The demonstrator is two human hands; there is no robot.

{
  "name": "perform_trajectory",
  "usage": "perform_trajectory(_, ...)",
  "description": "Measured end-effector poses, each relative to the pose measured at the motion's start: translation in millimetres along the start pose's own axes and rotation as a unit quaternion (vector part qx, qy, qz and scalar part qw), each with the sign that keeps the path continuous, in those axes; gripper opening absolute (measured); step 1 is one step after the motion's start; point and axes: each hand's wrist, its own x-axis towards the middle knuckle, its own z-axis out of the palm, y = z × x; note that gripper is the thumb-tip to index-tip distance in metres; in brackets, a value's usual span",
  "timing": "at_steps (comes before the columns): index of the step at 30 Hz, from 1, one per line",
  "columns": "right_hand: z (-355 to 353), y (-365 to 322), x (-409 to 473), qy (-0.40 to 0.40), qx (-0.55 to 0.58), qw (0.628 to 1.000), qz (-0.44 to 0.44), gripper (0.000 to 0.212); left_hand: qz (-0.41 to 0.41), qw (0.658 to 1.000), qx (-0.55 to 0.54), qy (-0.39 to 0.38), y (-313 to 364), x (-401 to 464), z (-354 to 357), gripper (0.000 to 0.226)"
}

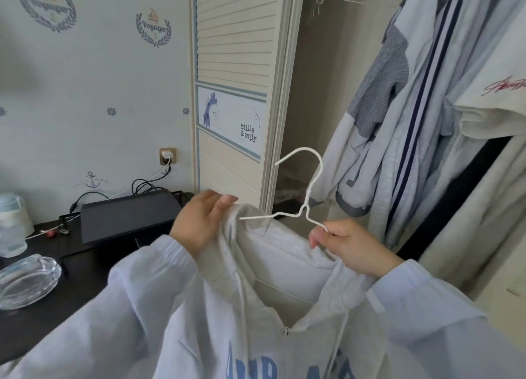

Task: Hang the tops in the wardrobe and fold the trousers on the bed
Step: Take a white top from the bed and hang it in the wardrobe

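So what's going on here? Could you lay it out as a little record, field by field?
Garment in hand: light grey zip-up hoodie with blue lettering
Hanger: thin white wire hanger, hook up, partly inside the hoodie's neck
Left hand: grips the hoodie's shoulder fabric over the hanger's end
Right hand: grips the hanger's other arm along with the fabric
Wardrobe: cream louvred wardrobe door open, pale striped tops already hanging inside
Stage: hoodie not yet hung

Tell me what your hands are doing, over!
Left hand grips hoodie shoulder. Right hand holds white hanger, half inside hoodie. Wardrobe open ahead, nothing blocking.
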Motion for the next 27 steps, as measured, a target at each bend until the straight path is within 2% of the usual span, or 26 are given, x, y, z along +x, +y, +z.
perform_trajectory(3,-11.0,-2.5,-8.3,0.028,0.028,0.999,0.028,0.033,0.053,0.994,0.073,-0.054,3.3,-7.1,14.0,0.102)
perform_trajectory(5,-16.7,0.4,-14.7,0.035,0.029,0.998,0.040,0.032,0.056,0.990,0.088,-0.098,-0.6,-0.7,18.5,0.105)
perform_trajectory(7,-22.6,1.9,-22.3,0.041,0.026,0.998,0.043,0.032,0.051,0.987,0.004,-0.149,-2.5,7.9,19.8,0.090)
perform_trajectory(10,-24.5,8.8,-31.8,0.056,-0.002,0.998,0.011,0.032,0.028,0.974,-0.074,-0.210,-0.5,19.4,24.6,0.041)
perform_trajectory(12,-24.6,19.9,-36.1,0.094,-0.050,0.994,-0.020,0.029,0.021,0.978,-0.094,-0.188,5.9,25.0,27.4,0.022)
perform_trajectory(13,-27.2,24.2,-37.7,0.112,-0.079,0.990,-0.029,0.033,0.024,0.980,-0.102,-0.167,13.6,27.4,27.6,0.018)
perform_trajectory(15,-31.4,27.0,-39.6,0.128,-0.127,0.983,-0.037,0.038,0.061,0.986,-0.100,-0.118,36.3,31.9,26.9,0.021)
perform_trajectory(18,-26.0,18.8,-39.8,0.100,-0.210,0.970,-0.065,0.038,0.173,0.979,-0.104,-0.039,79.3,42.8,22.9,0.028)
perform_trajectory(20,-19.0,16.2,-39.0,0.129,-0.205,0.965,-0.102,0.046,0.201,0.969,-0.144,0.017,100.1,55.7,22.4,0.024)
perform_trajectory(22,-18.7,17.4,-36.1,0.171,-0.157,0.965,-0.118,0.045,0.184,0.962,-0.200,0.034,109.2,70.8,23.6,0.021)
perform_trajectory(24,-20.2,20.4,-30.8,0.227,-0.113,0.961,-0.110,0.037,0.141,0.972,-0.185,-0.026,107.1,85.2,24.6,0.019)
perform_trajectory(26,-19.9,25.6,-24.4,0.272,-0.062,0.957,-0.083,0.030,0.073,0.984,-0.016,-0.162,87.3,99.5,27.9,0.023)
perform_trajectory(27,-16.8,28.2,-21.6,0.283,-0.048,0.956,-0.069,0.027,0.039,0.973,0.069,-0.219,74.0,103.0,28.3,0.026)
